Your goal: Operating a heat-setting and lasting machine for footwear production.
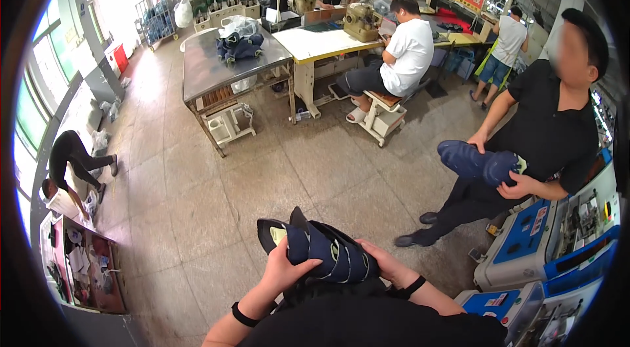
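Left hand and right hand apart, both clamped on one bundle of navy shoe uppers between them; left has its thumb across the near face, right grips the right end. Count of pieces unclear. Bundle is off the floor, on the near side of the steel-topped table, well apart from it. Long axis runs crosswise, hand to hand, tilting down to the right. Dark flaps and a pale-green lining show at the left end, which points left and up toward the table side; toe direction can't tell.

Right of the table and nearer, a co-worker in black holds a navy shoe piece in both hands, long axis also crosswise, pale-green part at its right end. On the table: navy pile, clear plastic bag. Adjoining its right side: white worktable, seated person in white shirt beside it.
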The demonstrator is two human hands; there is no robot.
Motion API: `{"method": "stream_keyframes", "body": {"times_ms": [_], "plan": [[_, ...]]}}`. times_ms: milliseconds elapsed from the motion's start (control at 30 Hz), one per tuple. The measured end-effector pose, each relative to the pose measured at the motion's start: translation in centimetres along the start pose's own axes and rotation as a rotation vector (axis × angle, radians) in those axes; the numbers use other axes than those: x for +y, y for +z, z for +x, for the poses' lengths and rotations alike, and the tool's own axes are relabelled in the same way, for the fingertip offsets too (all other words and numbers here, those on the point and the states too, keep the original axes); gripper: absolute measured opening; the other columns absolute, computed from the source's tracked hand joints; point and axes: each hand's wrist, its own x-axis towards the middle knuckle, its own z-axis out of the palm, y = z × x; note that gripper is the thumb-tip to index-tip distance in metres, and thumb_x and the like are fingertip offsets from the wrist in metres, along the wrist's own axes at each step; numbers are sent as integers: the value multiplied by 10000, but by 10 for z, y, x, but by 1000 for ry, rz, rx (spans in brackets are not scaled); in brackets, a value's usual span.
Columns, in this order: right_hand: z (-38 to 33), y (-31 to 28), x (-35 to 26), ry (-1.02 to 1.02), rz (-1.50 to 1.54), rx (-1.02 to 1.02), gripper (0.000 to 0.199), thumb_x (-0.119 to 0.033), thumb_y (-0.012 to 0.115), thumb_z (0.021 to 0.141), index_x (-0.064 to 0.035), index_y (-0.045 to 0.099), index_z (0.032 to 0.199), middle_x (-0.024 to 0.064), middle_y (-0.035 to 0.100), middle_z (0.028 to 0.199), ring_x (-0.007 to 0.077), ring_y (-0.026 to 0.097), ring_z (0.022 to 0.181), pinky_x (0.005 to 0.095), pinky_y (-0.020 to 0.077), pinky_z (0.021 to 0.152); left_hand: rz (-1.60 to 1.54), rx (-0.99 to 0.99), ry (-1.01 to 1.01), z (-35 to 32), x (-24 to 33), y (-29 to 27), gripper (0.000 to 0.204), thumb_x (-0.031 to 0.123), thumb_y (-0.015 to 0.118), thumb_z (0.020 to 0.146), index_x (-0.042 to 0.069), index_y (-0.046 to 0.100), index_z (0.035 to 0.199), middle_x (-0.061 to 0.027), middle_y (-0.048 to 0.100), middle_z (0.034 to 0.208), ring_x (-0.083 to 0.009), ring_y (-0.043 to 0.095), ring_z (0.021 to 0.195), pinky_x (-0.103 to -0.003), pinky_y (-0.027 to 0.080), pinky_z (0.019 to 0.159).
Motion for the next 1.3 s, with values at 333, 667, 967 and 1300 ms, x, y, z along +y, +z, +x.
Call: {"method": "stream_keyframes", "body": {"times_ms": [333,667,967,1300], "plan": [[29,23,-30,44,-165,-98,441,-320,397,1006,-21,446,1326,72,516,1288,134,505,1164,265,396,990,-28,188,55,-3,0,-19,619,176,858,647,-24,534,1135,-149,659,1010,-223,654,936,-332,523,822],[45,20,-41,52,-181,-209,447,-283,375,1016,-1,403,1361,79,476,1349,133,473,1214,268,365,1033,-76,254,58,-5,15,-13,587,165,847,656,-36,536,1112,-140,659,999,-211,653,914,-328,528,805],[39,10,-43,16,-159,-172,432,-271,393,1010,8,433,1339,84,494,1332,141,470,1224,281,355,1044,98,254,28,-2,22,-6,597,217,835,671,-33,529,1119,-167,662,994,-244,661,936,-341,524,814],[34,-2,-39,33,-121,-116,437,-308,376,1012,-26,428,1342,74,506,1303,146,485,1198,278,377,1013,65,208,38,0,25,2,593,184,828,686,-26,520,1147,-132,657,1015,-208,650,942,-332,515,840]]}}
